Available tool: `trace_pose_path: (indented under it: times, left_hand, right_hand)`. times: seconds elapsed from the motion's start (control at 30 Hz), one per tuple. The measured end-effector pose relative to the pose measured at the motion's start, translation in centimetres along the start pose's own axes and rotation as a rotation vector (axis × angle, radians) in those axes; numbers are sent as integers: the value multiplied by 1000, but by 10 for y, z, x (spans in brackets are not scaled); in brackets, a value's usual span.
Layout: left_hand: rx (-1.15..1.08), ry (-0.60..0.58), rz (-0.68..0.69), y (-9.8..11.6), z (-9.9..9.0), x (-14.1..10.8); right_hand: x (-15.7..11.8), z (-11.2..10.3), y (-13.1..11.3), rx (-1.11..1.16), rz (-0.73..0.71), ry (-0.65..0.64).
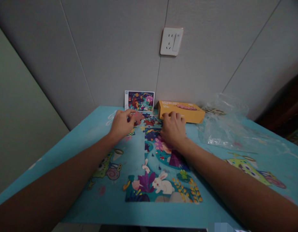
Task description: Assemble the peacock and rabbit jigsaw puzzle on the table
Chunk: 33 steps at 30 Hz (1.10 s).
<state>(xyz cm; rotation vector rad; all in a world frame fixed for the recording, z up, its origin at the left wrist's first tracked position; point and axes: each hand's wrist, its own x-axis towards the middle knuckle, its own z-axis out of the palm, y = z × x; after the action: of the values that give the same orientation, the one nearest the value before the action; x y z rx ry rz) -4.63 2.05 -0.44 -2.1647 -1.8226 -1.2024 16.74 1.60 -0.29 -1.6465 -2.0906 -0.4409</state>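
Observation:
My left hand point(122, 123) pinches a reddish-pink jigsaw puzzle piece point(138, 118) between thumb and fingers, above the table left of the loose pieces. My right hand point(173, 129) is over the upper right part of a partly assembled jigsaw puzzle point(149, 180), its fingers curled down. The fingertips are hidden, so what they hold cannot be made out. White rabbits, plants and a blue stream show on the joined section. Several loose puzzle pieces point(150, 121) lie between the hands, just beyond the joined part.
Against the wall leans a picture card point(140, 101) of the puzzle. Beside it stands a yellow box point(193, 116), with a crumpled clear plastic bag point(226, 129) to its right. A cartoon-print blue cloth point(88, 135) covers the table. A white socket point(171, 42) is on the wall.

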Motion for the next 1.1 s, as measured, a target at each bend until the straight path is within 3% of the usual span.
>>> trace_pose_path:
  times: [0.13, 0.23, 0.5, 0.73, 0.8, 0.87, 0.93, 1.0, 1.1]
  left_hand:
    - [151, -7, -139, -9, -2, 3]
    - [226, -70, -174, -9, -1, 2]
    - [147, -240, -36, -4, 4, -1]
    - [140, -208, 71, -12, 6, 2]
    - [62, -181, 120, -7, 2, 1]
    - [-67, -196, 193, 1, -1, -2]
    - [-208, -279, 303, 9, -1, -8]
    - [-357, -371, 362, 15, 2, -15]
    - [-590, -463, 287, 22, 8, -22]
  right_hand:
    - [-2, 0, 13, -118, 186, -289]
    - [0, 1, 20, -119, 202, -376]
    - [7, 5, 28, -128, 60, -326]
    - [12, 8, 28, -109, 59, -285]
    - [13, 7, 25, -46, 43, -197]
    - [12, 6, 19, 123, -94, -43]
    - [8, 3, 10, 353, -356, 95]
    - [2, 0, -1, 533, -612, 136]
    - [-5, -2, -16, 667, -756, 148]
